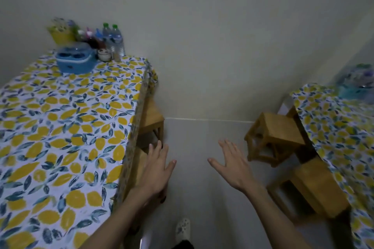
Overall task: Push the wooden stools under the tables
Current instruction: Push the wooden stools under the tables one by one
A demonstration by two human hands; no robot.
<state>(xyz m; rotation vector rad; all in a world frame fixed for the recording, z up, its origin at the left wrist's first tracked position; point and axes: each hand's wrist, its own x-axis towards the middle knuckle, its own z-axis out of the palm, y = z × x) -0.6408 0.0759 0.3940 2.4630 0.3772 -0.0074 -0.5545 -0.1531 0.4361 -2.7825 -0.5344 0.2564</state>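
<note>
While both our hands were held out empty, left hand (156,170) and right hand (232,164) with fingers (225,147) spread, we noted plain light-wood stools. One stool (277,133) stood tilted, half out beside the right table (342,127); another (150,119) sat partly under the left table (66,127). Bare floor (202,147) lay between them.

Both tablecloths, one at left (66,127) and one at right (340,127), are white with yellow lemons and blue-green leaves. The stools (283,131) are honey-brown wood against a pale grey floor (202,168) and wall (202,46). At upper left stand a blue box (75,62), a yellow cup (60,35) and green-capped bottles (114,38).
</note>
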